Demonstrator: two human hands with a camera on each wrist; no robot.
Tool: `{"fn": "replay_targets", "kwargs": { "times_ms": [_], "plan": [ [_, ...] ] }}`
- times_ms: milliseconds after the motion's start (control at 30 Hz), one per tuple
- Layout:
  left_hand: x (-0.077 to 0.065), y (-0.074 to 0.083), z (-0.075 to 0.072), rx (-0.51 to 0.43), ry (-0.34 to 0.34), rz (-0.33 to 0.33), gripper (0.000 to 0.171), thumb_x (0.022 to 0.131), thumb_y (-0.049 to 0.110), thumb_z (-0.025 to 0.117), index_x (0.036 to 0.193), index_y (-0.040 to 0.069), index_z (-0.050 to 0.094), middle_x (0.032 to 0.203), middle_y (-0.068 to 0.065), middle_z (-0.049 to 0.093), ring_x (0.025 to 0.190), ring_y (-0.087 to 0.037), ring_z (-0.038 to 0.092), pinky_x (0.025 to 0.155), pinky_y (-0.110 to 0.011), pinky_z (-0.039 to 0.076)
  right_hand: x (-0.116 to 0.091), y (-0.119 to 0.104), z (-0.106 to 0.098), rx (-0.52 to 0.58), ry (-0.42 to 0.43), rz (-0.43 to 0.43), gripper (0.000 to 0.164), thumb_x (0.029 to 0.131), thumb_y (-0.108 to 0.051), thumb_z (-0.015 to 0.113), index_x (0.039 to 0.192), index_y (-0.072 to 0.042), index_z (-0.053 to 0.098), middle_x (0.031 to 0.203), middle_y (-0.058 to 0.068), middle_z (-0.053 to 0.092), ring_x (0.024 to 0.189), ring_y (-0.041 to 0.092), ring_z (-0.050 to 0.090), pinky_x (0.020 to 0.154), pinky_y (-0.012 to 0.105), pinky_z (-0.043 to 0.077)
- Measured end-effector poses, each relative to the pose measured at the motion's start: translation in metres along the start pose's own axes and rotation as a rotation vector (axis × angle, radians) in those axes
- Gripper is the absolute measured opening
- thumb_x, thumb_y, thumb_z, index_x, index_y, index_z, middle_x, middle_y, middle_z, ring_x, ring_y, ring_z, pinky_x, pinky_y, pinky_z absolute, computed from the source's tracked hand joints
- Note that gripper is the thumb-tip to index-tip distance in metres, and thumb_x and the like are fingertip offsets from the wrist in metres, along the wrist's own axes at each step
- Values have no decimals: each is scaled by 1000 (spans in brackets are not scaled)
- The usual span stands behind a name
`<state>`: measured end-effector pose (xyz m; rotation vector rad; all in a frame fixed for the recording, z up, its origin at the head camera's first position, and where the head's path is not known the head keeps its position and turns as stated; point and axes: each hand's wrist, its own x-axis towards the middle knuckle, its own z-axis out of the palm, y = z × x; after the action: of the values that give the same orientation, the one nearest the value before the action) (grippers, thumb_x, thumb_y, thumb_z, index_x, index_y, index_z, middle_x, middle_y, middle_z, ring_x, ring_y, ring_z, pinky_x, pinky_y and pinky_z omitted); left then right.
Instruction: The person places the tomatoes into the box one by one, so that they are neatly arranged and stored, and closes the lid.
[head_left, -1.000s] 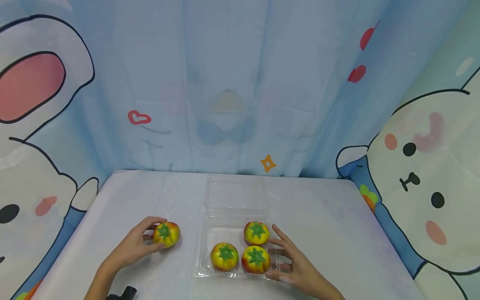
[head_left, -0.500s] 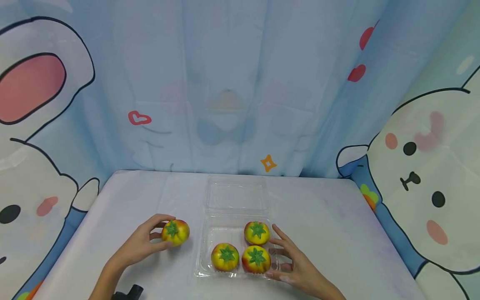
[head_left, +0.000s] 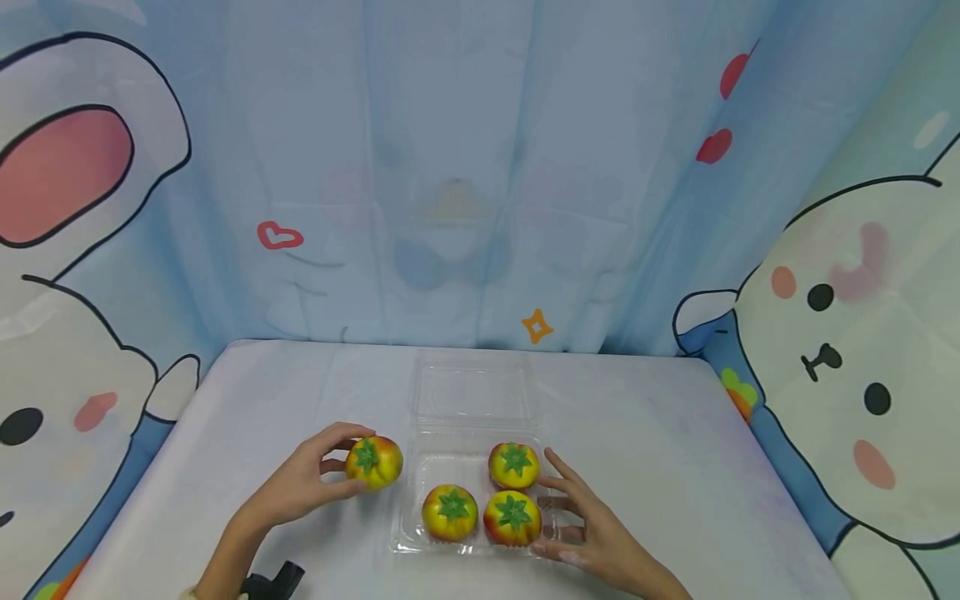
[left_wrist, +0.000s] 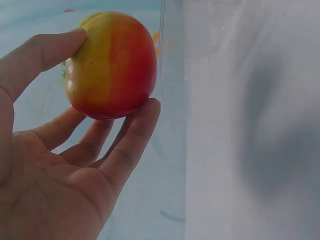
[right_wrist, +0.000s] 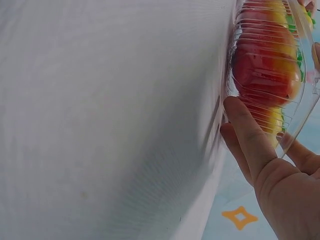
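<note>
My left hand [head_left: 303, 479] pinches a yellow-and-red round fruit with a green star-shaped leafy top [head_left: 374, 462], left of a clear plastic clamshell box [head_left: 401, 542]. In the left wrist view the thumb presses one side of the held fruit [left_wrist: 117, 65] and the fingers support it from the other. The box lies with its lid hinged back and holds three matching fruits: one at front left [head_left: 450, 513], one at front right [head_left: 512, 519], one at back right [head_left: 513, 465]. Against the box's right wall rests my right hand [head_left: 592, 537], fingers spread and nearly straight in the right wrist view.
Under everything is a table with a white cloth [head_left: 637, 433]. The box's transparent lid [head_left: 474, 392] lies flat toward the back. A blue curtain with printed cartoon animals [head_left: 450, 167] hangs behind the table. A black device [head_left: 276, 581] sits at my left wrist.
My left hand has carried its fruit to the right and slightly away from me, closer to the box's left side. The right hand and the box stay in place.
</note>
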<state>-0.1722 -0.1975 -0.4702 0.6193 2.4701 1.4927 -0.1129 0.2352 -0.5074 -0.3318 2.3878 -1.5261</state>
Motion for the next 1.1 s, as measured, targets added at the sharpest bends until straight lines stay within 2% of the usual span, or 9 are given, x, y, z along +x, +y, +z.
{"fn": "replay_targets", "kwargs": {
  "times_ms": [267,667,833,1100],
  "plan": [
    [8,11,7,-32,-44,31,59,93,22,83,144,8,58,145,-18,59,126,-35,60,99,-28,63,-1,0,0,10,-4,3,83,85,-26,91,155,-16,47,181,5,2,139,52,54,96,34,65],
    [27,20,25,-42,-81,59,58,90,22,86,142,18,60,144,-9,61,129,-32,61,100,-26,61,-1,0,-1,9,3,0,83,84,-25,91,154,-14,49,181,7,2,139,53,54,97,36,65],
    [33,23,31,-43,-99,95,60,91,20,85,144,16,59,147,-10,60,129,-32,61,102,-29,61,0,-1,-1,0,8,-3,82,84,-25,92,154,-14,49,181,8,3,138,53,55,96,35,65],
    [40,24,41,-28,-116,101,60,92,21,83,145,10,58,147,-12,60,130,-34,61,105,-39,61,0,0,0,-17,4,-17,81,84,-27,91,153,-15,50,181,7,4,138,53,55,95,34,65]
  ]
}}
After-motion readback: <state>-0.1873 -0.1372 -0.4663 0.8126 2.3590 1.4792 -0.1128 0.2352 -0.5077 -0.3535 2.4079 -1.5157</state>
